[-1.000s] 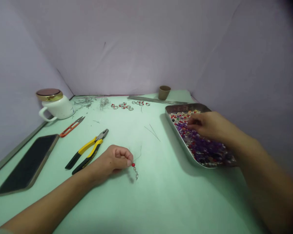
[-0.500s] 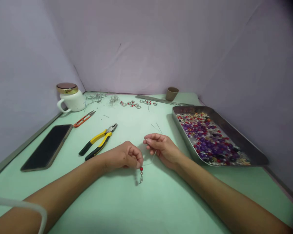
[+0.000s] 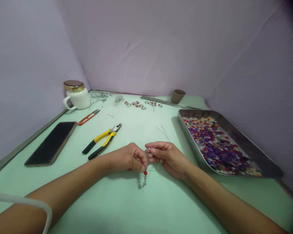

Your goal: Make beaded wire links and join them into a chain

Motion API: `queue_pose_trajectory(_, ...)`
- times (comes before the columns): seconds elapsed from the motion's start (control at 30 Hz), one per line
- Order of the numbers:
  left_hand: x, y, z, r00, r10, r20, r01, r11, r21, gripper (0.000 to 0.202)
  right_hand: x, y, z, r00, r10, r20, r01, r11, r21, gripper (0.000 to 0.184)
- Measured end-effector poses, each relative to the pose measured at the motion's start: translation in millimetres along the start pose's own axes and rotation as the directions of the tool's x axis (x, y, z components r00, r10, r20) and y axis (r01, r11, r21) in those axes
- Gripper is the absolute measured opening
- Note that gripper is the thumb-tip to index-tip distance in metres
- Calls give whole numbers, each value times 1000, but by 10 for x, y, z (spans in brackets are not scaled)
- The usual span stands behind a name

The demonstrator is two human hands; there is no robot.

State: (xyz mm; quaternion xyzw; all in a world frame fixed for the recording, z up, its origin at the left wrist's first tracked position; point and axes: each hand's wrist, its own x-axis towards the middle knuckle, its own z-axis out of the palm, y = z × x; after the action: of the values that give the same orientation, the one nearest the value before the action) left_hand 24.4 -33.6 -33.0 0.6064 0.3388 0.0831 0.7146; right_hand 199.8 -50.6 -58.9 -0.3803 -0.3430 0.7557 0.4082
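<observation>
Silvery bead [image 3: 149, 149] pinched, the right fingers [image 3: 156, 152] have left the tray [image 3: 241, 141]

The left hand [image 3: 133, 159] hides the top of the beaded strand [image 3: 145, 177] — its lowest part too small to make out. A white cord [image 3: 26, 201] is cut off — left and bottom.

PLACE: beading workspace | bead tray [image 3: 243, 143] | pliers [image 3: 109, 139] | wire bundle [image 3: 158, 101]
</observation>
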Motion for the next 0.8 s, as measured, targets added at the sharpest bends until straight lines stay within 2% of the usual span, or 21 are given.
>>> queue_pose_trajectory(0.23, 20, -2, -27, 1000, -6, 5, 6, 998, -59, 5, 7, -11, -27, 998, 9, 55, -9, 1000, -1, 20)
queue_pose_trajectory(0.53, 59, 71, 5, 991, -127, -46, 126, 992, -26, 5, 36, -35, -81, 990, 50, 129, -56, 998, 38, 19)
queue_pose_trajectory(0.8, 53, 72, 5, 990, -132, -53, 130, 991, -37, 4, 37, -52, -73, 989, 61, 138, -66, 997, 27, 17)
